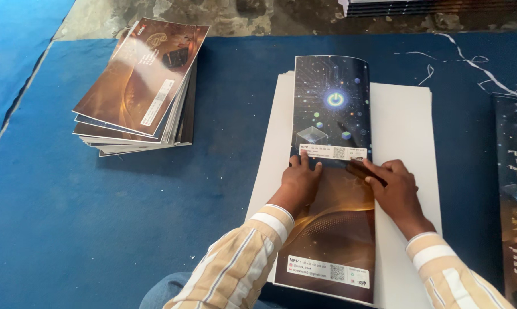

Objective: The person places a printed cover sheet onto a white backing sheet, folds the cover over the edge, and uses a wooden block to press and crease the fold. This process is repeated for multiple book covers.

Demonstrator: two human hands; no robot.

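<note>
- The left hand lies palm down on a long printed cover sheet, fingers stretched forward and slightly spread, grasping nothing; its fingertips press at the lower edge of a white label strip that crosses the middle of the sheet.
- The right hand rests on the sheet's right edge, fingers loosely curled and pointing left; a dark, narrow object lies under its fingertips, but I cannot tell what it is or whether the hand grips it or only presses it down.
- Both hands sit close together at the sheet's middle, where the blue upper half meets the brown lower half.
- Both forearms wear striped sleeves in cream, tan and white.
- The cover sheet's upper half shows a dark blue circuit design with a glowing symbol; the lower half is brown with golden curves and a second white label near the bottom.
- The sheet lies lengthwise on a stack of plain white paper, which shows on both sides of it, more on the right.
- The paper rests on a counter covered in blue cloth.
- Well apart to the upper left sits an untidy stack of notebooks with the same brown cover, fanned out.
- At the right edge another dark printed sheet is partly in view.
- Thin white paper scraps lie on the cloth at upper right.
</note>
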